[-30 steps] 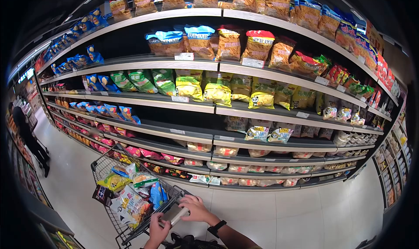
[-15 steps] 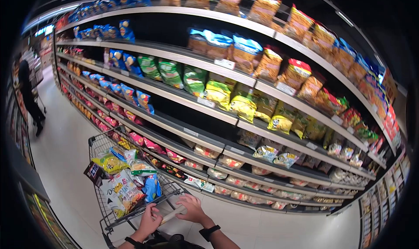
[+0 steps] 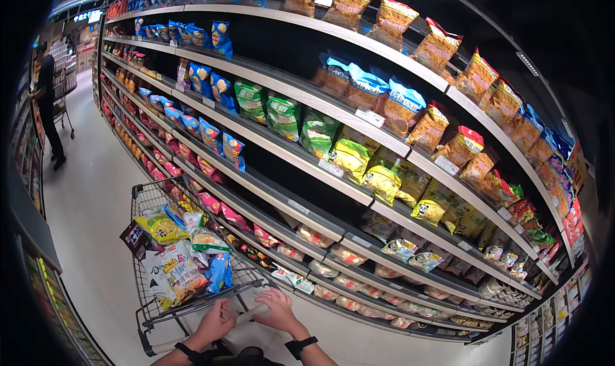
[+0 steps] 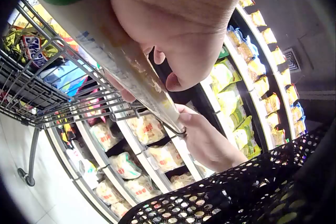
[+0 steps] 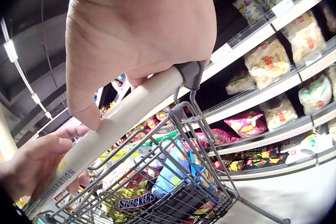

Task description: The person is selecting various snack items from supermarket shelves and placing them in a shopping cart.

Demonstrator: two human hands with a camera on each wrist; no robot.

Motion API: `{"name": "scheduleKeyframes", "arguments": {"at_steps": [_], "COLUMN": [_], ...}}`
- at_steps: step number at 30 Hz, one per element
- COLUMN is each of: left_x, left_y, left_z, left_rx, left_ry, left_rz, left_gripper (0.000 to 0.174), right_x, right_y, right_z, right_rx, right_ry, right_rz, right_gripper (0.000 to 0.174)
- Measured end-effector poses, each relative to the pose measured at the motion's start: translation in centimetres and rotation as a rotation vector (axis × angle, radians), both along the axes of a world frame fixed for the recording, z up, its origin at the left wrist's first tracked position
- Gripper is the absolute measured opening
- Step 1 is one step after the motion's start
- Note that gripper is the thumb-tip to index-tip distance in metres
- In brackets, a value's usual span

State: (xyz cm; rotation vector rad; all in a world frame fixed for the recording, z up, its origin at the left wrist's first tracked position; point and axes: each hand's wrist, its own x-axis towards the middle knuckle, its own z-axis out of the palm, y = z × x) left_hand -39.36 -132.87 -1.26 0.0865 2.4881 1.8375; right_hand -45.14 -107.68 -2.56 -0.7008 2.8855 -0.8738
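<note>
A wire shopping cart (image 3: pixel 138 282) stands in front of me, holding several snack bags. My left hand (image 3: pixel 218 320) grips its pale handle (image 5: pixel 113 124) toward the left part, with fingers and thumb curled round the bar. Farther right on the same bar, near its dark end fitting, my right hand (image 3: pixel 277 309) holds it with fingers over the top and thumb on the near side. In the basket lie a large white bag (image 3: pixel 176 273), a yellow bag (image 3: pixel 165 228), a blue bag (image 3: pixel 220 271) and a dark Snickers bag (image 5: pixel 135 201).
Long shelves (image 3: pixel 282 151) of bagged snacks run along the right side, close to the cart. Pale floor (image 3: pixel 90 193) stretches ahead on the left. A person in dark clothes (image 3: pixel 48 109) stands up the aisle beside another cart (image 3: pixel 64 84). More shelving (image 3: pixel 48 302) borders the left.
The head view has turned left, so the shelves slide right and tilt. The cart points more along the aisle. Both hands keep their hold on the handle.
</note>
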Motion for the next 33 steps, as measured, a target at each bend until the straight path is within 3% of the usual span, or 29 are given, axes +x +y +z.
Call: {"name": "scheduleKeyframes", "arguments": {"at_steps": [5, 7, 9, 16, 19, 22, 27, 33], "left_x": [-2.9, -3.1, -3.4, -5.6, -6.8, -7.6, -7.8, -9.7], "left_y": [-3.9, -4.7, -5.1, -8.7, -10.4, -12.5, -13.0, -14.5], "left_z": [-4.7, -4.0, -1.5, -1.7, -2.8, -3.0, 0.9, 1.4], "left_rx": [-0.162, -0.171, -0.094, -0.031, -0.116, -0.291, -0.447, -0.448], "left_ry": [-0.039, -0.108, -0.046, -0.048, -0.039, -0.158, 0.030, -0.031], "left_rz": [-0.239, -0.296, -0.137, -0.085, -0.046, -0.214, 0.009, 0.075], "left_gripper": [0.043, 0.046, 0.053, 0.058, 0.049, 0.039, 0.036, 0.038], "right_x": [-1.4, -1.9, -2.7, -5.2, -6.1, -6.7, -8.6, -11.2], "right_y": [-2.2, -3.2, -4.4, -8.1, -9.6, -11.3, -13.4, -15.3], "right_z": [0.0, -0.2, -0.1, -0.5, -0.4, -1.2, -0.8, -0.4], "right_rx": [-0.017, -0.031, -0.026, -0.025, -0.046, -0.051, -0.022, -0.064], "right_ry": [-0.005, -0.005, -0.032, 0.024, 0.001, 0.034, 0.028, 0.078], "right_rz": [-0.004, -0.011, -0.016, -0.024, -0.022, -0.009, 0.023, 0.069], "right_gripper": [0.057, 0.056, 0.057, 0.055, 0.055, 0.054, 0.054, 0.053]}}
